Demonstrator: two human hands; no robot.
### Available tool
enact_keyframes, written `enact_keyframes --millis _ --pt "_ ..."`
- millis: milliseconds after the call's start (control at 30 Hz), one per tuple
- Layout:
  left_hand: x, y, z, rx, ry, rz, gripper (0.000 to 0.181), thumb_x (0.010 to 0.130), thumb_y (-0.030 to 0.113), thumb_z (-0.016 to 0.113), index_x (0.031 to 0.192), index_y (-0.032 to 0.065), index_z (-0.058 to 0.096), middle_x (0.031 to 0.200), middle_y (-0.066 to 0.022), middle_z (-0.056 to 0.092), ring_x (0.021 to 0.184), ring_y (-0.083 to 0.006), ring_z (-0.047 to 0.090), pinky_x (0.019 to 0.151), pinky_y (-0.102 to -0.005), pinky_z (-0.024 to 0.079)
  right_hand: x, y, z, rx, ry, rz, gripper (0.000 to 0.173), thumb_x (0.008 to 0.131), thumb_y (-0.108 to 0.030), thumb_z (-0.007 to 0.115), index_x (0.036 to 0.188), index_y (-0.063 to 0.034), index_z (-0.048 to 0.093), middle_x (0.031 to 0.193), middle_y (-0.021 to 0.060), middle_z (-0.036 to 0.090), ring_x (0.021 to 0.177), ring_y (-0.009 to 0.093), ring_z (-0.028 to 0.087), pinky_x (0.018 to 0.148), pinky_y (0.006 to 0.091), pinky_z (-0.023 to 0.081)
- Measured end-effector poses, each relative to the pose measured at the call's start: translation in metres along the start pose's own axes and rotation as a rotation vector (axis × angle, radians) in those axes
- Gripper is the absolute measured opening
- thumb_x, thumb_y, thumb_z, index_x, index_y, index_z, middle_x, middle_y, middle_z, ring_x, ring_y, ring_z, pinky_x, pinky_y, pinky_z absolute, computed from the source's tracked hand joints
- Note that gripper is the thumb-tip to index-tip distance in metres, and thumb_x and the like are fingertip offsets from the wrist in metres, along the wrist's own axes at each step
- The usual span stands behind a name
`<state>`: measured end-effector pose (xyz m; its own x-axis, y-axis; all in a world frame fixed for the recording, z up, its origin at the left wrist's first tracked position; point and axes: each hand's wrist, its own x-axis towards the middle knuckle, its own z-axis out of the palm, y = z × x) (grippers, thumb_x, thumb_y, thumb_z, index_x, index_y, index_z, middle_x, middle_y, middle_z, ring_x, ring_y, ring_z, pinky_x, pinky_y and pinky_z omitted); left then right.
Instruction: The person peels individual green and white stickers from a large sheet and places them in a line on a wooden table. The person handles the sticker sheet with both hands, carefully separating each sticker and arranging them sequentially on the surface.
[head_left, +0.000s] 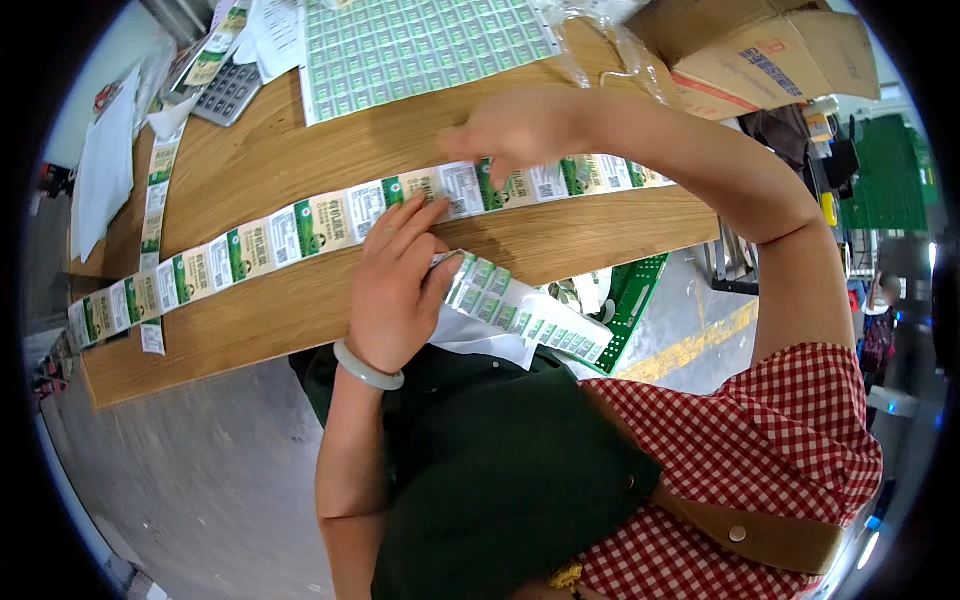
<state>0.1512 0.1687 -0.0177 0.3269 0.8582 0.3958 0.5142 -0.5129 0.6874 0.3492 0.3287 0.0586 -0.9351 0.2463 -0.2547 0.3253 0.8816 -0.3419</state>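
A long strip of printed labels (326, 225), green, beige and white, runs across the wooden table (247, 330) in front of me. My left hand (394, 289) rests its fingertips on the strip's near edge. Between its thumb and palm it holds a sheet piece of small green stickers (499, 300), which hangs over the table's front edge. Blurred by motion, my right hand (517, 135) is over the label strip to the right of my left hand. Its thumb points down at the labels; whether something small is in its fingers cannot be made out.
A large sheet of small green stickers (420, 56) lies at the back. A calculator (227, 94), papers (109, 165) and a second label strip (154, 217) are on the left. An open cardboard box (750, 67) stands back right; a green plastic crate (637, 300) sits below the front edge.
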Motion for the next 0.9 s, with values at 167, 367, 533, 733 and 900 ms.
enact_keyframes --millis 167,367,533,733,900 --pt "-0.005 -0.004 -0.002 -0.118 0.038 0.067 0.012 0.085 0.008 0.069 0.087 0.0003 0.060 0.124 -0.0172 0.064 0.124 -0.0398 0.053 0.107 -0.0513 0.038 0.012 0.004 -0.015 -0.057 -0.086 0.235 0.035 0.081 -0.023 0.077 0.088 -0.0050 0.048 0.062 0.0095 0.057 0.063 0.030 0.060 0.057 0.0436 0.043" --pt "-0.052 0.015 -0.032 -0.338 0.100 -0.273 0.010 0.092 0.008 0.066 0.095 -0.0010 0.065 0.087 -0.0139 0.068 0.075 -0.0278 0.064 0.068 -0.0336 0.050 0.059 -0.033 -0.033 0.528 -0.130 -0.060 0.026 0.085 -0.012 0.074 0.086 -0.0049 0.049 0.072 0.0041 0.052 0.071 0.019 0.053 0.065 0.0366 0.044" --pt "-0.080 0.017 -0.049 -0.541 0.305 -0.610 0.016 0.094 0.013 0.069 0.096 -0.0023 0.067 0.075 -0.0002 0.063 0.067 -0.0057 0.052 0.061 -0.0224 0.042 0.090 -0.031 -0.006 0.028 -0.210 -0.112 0.025 0.079 -0.006 0.071 0.095 -0.0034 0.052 0.083 0.0125 0.060 0.076 0.029 0.061 0.066 0.0397 0.046" --pt "-0.100 0.024 -0.056 -0.663 0.458 -0.712 0.021 0.099 0.017 0.064 0.103 -0.0026 0.067 0.081 0.0043 0.061 0.075 -0.0028 0.047 0.066 -0.0207 0.039 0.063 -0.080 -0.009 0.005 0.139 0.135 0.032 0.089 -0.030 0.068 0.107 -0.0065 0.054 0.089 0.0114 0.065 0.082 0.030 0.066 0.069 0.0414 0.052" --pt "-0.095 0.044 -0.065 -0.673 0.398 -0.624 0.025 0.104 0.020 0.054 0.104 -0.0026 0.065 0.084 0.0025 0.059 0.078 -0.0047 0.045 0.069 -0.0228 0.038 0.051 -0.145 0.026 0.101 0.358 -0.030 0.037 0.093 -0.040 0.064 0.103 -0.0076 0.049 0.081 0.0115 0.063 0.074 0.031 0.066 0.063 0.0429 0.053"
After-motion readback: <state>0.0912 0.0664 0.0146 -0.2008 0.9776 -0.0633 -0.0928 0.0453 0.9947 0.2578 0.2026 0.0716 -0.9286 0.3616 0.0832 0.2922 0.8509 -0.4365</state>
